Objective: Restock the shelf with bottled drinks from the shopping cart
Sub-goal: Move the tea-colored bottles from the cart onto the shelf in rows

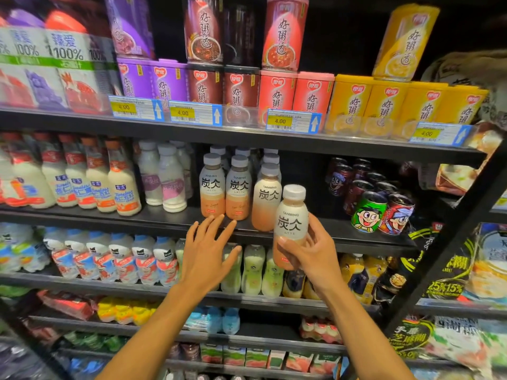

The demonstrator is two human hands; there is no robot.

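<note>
Gripping a white-capped plastic latte bottle round its lower half, thumb in front and fingers curled behind, the right hand holds it upright before the black metal shelf, just right of the matching row. The left hand holds nothing; its fingers are straight and spread, tips at the shelf edge. Three grey-capped latte bottles stand in front, with more caps behind, too hidden to count. Beyond a gap of dark shelf sit cartoon-printed metal cans, with a green one and a red one foremost. To the left are two pale pink-labelled bottles and five orange-capped white milk bottles. Four yellow price tags hang above.
</note>
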